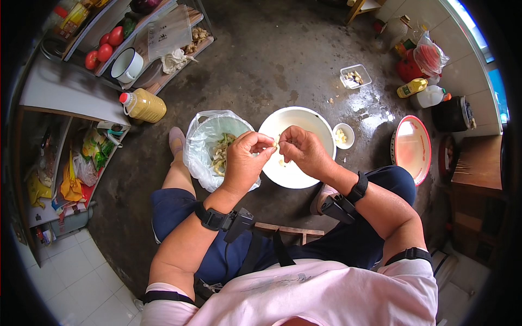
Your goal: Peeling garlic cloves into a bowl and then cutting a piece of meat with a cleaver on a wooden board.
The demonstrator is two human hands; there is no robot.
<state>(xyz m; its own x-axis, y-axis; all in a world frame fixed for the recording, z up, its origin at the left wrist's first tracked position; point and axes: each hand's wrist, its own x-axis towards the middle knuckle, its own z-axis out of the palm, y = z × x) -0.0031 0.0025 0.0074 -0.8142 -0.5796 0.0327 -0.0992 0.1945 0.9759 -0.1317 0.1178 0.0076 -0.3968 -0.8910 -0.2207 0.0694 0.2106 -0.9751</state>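
Note:
My left hand (246, 159) and my right hand (308, 150) meet over the near-left part of a wide white basin (296, 176). Both are closed in a pinch, fingertips nearly touching, round a small pale yellow-green piece (276, 142); it is too small to name surely. A few pale bits (282, 162) lie in the basin. Left of it, a bin lined with a clear plastic bag (197, 146) holds greenish-yellow scraps (222, 154), partly hidden by my left hand. Against the basin's right side stands a small white bowl (349, 142) with pale clove-like pieces (341, 136).
A clear plastic tray (367, 76) with small dark and pale pieces sits farther off on the wet floor. To the right is a red-rimmed basin (395, 144). An oil jug (147, 107) stands by the left shelves. A wooden stool frame (288, 228) shows between my legs.

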